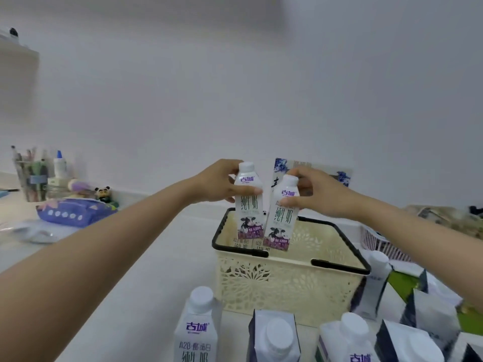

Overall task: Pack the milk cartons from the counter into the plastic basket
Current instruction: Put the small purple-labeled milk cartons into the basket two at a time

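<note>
A cream plastic basket (290, 286) with black handles stands on the white counter. My left hand (222, 184) grips the top of one white milk carton (248, 212), held upright over the basket's far left corner. My right hand (311, 192) holds a second milk carton (281, 220) by its shoulder, tilted slightly, right beside the first. Tops of two cartons (248, 244) show inside the basket below them. Several more milk cartons stand in front of the basket, such as the front left carton (197, 333) and a front right carton (345, 340).
A purple pencil case (73, 211), a pen holder (31, 176) and a small figurine (104, 194) sit at the left. A pink-white small basket (379, 244) lies right of the cream one. A blue-and-white box (337, 176) stands against the wall behind.
</note>
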